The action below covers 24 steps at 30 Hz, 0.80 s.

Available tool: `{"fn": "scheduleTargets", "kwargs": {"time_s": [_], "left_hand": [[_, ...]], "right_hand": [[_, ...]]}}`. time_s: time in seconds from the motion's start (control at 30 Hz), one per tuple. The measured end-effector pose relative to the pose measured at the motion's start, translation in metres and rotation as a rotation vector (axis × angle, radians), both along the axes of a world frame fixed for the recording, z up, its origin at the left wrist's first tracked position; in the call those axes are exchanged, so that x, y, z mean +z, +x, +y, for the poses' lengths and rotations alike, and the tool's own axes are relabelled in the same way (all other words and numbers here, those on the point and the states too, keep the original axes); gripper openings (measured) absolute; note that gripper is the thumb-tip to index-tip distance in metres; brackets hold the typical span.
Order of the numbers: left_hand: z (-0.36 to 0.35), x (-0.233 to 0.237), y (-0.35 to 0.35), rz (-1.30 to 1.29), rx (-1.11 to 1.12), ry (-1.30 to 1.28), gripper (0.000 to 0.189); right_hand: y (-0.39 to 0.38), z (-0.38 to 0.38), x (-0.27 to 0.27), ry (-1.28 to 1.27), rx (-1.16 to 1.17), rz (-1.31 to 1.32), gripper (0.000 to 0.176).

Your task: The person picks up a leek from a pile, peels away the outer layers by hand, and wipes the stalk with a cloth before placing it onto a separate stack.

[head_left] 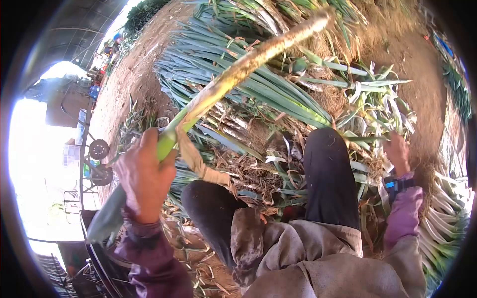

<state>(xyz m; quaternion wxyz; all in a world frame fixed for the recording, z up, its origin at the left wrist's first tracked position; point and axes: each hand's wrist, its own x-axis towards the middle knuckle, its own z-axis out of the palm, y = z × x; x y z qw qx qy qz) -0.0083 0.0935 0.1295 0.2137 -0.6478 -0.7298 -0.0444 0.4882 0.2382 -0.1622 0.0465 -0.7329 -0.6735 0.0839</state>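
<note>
My left hand [146,176] is closed around a long leek [228,77] near where its green leaves begin. The leek slants up to the right, its shank coated in yellowish-brown soil. From the grip a dry, peeled outer leaf [191,154] hangs down toward my knee. Over at the right, my right hand [396,153] is low among stripped leaves [377,107], its fingers drawn together. A green leaf end meets those fingers, but what they hold is not clear.
A large heap of unpeeled leeks [213,54] lies in front of my knees. Cleaned white-stalked leeks [442,223] are laid out at the lower right. Bare soil [124,74] runs along the left, with a wheeled metal frame [99,149] beside it.
</note>
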Motion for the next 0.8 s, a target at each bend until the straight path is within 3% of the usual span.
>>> {"fn": "scheduleTargets", "kwargs": {"time_s": [0.03,0.07,0.1,0.17,0.2,0.27,0.47,0.57,0.7,0.8], "left_hand": [[-0.003,-0.009,0.004,0.032,0.029,0.055,0.03],[-0.005,-0.018,0.008,0.06,0.056,0.109,0.034],[-0.006,-0.025,0.014,0.072,0.062,0.146,0.038],[-0.01,-0.035,0.023,0.101,0.082,0.219,0.046],[-0.012,-0.037,0.028,0.131,0.127,0.197,0.05],[-0.015,-0.042,0.033,0.121,0.147,0.225,0.051],[-0.037,-0.052,0.022,0.14,0.209,0.231,0.05],[-0.044,-0.066,0.009,0.153,0.233,0.219,0.048],[-0.051,-0.078,0.0,0.145,0.229,0.211,0.043],[-0.053,-0.082,-0.009,0.117,0.332,0.181,0.036]], "right_hand": [[-0.041,-0.004,0.034,0.058,0.098,0.284,0.029],[-0.091,-0.017,0.067,0.333,0.285,0.548,0.025],[-0.13,-0.027,0.093,0.37,0.405,0.428,0.034],[-0.205,-0.059,0.127,0.647,0.74,0.521,0.061],[-0.235,-0.064,0.157,0.396,0.908,0.834,0.067],[-0.297,-0.081,0.164,0.426,1.006,1.184,0.067],[-0.353,-0.104,0.172,-0.229,1.103,1.568,0.038],[-0.361,-0.106,0.174,-0.263,1.118,1.536,0.028],[-0.362,-0.117,0.175,-0.668,0.906,1.516,0.025],[-0.353,-0.123,0.177,-0.609,1.008,1.388,0.024]]}}
